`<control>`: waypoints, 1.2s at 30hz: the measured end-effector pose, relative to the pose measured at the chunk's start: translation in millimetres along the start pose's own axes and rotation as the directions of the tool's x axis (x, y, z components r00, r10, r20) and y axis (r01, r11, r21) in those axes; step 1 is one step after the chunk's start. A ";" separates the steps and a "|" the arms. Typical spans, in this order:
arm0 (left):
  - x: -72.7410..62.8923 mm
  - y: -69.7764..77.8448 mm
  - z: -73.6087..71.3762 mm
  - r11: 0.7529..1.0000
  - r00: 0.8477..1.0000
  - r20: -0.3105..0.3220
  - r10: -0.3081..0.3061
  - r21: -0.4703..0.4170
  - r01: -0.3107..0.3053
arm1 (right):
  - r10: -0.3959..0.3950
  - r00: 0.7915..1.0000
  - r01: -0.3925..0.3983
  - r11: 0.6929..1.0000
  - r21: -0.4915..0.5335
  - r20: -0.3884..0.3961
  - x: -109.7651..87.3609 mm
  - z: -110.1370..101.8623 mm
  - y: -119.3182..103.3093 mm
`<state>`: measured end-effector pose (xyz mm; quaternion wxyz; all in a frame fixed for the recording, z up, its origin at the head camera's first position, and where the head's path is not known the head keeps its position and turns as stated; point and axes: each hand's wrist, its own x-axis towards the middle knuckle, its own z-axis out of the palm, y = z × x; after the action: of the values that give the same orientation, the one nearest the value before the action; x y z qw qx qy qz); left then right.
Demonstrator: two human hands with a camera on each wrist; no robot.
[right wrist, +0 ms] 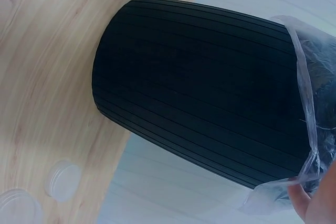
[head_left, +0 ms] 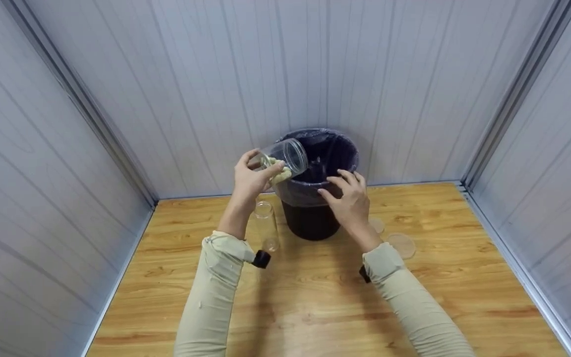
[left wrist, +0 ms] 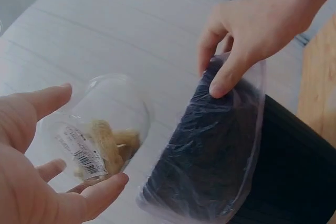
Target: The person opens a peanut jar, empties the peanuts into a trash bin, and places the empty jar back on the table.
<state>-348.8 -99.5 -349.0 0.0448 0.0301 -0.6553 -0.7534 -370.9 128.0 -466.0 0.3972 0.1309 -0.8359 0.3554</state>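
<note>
My left hand [head_left: 252, 179] holds a clear plastic jar [head_left: 293, 152], tilted on its side with its open mouth over the left rim of a black trash bin [head_left: 310, 221]. Pale tan, knobbly pieces [left wrist: 107, 145] lie inside the jar, and a barcode label [left wrist: 84, 153] shows on it. A thin translucent bag [left wrist: 202, 161] lines the bin and folds over its rim. At the front right of that rim, my right hand [head_left: 352, 201] grips the edge through the bag, thumb outside; some of its fingertips are hidden in the left wrist view.
A tall clear jar [head_left: 266, 227] stands on the wooden floor [head_left: 305, 302] left of the bin. To the right lie a larger round clear lid [head_left: 402, 245] and a smaller one [head_left: 376, 225]. Pale panel walls [head_left: 206, 89] enclose the back and sides, close behind the bin.
</note>
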 end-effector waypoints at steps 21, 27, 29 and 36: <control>19.6 16.4 7.6 0.968 0.998 0.062 -0.030 0.252 0.014 | -0.002 1.000 0.002 1.000 -0.003 -0.007 -2.4 0.5 -0.4; 22.2 14.9 8.3 0.950 0.998 0.063 -0.020 0.312 -0.001 | 0.002 1.000 -0.002 1.000 -0.003 0.005 -5.0 0.9 1.0; 22.3 15.5 8.9 0.938 0.998 0.060 -0.005 0.346 -0.016 | 0.002 1.000 -0.002 1.000 0.000 0.002 -5.2 0.9 1.1; 24.2 16.6 10.3 0.919 0.998 0.064 0.008 0.393 -0.033 | 0.005 1.000 -0.005 1.000 0.015 -0.008 -4.6 0.0 0.5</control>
<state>-373.4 -94.3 -330.8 0.0258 0.0088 -0.7948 -0.6063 -368.2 128.1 -469.7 0.3987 0.1302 -0.8320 0.3632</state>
